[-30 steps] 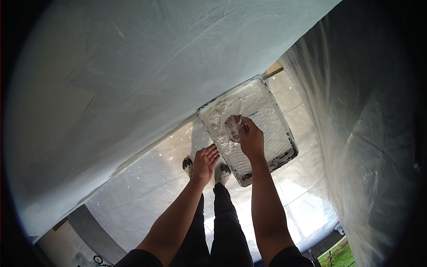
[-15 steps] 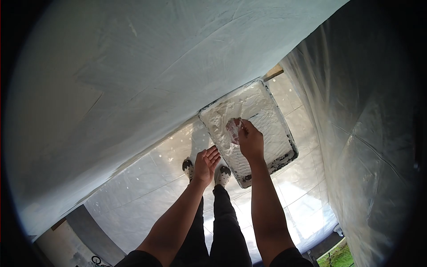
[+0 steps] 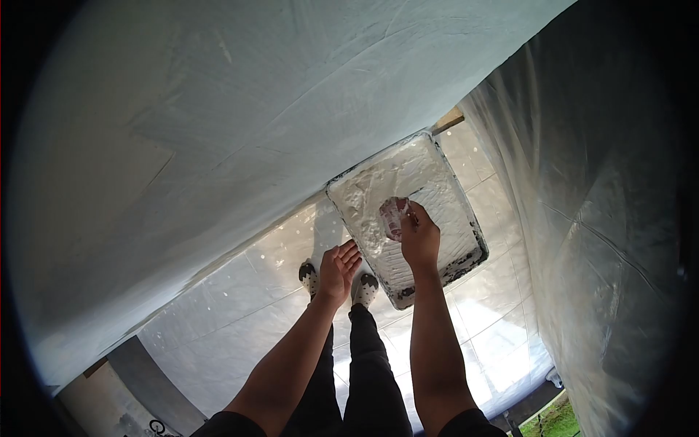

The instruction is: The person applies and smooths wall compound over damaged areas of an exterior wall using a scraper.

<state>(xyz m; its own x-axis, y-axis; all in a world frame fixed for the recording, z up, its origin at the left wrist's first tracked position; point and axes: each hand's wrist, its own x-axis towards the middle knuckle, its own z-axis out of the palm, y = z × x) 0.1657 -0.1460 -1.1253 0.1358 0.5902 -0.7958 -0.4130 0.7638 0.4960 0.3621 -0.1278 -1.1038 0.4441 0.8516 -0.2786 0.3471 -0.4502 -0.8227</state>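
A small paint-smeared cup is clasped in the closed grip of the right hand, above the paint tray on the floor. The left hand is spread open, empty, beside it.

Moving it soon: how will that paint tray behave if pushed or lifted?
The paint tray holds white paint, so probably apt to slop if tilted. On the glossy floor sheet it likely slides easily.

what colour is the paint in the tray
White; the paint fills the tray, clearest in the head view.
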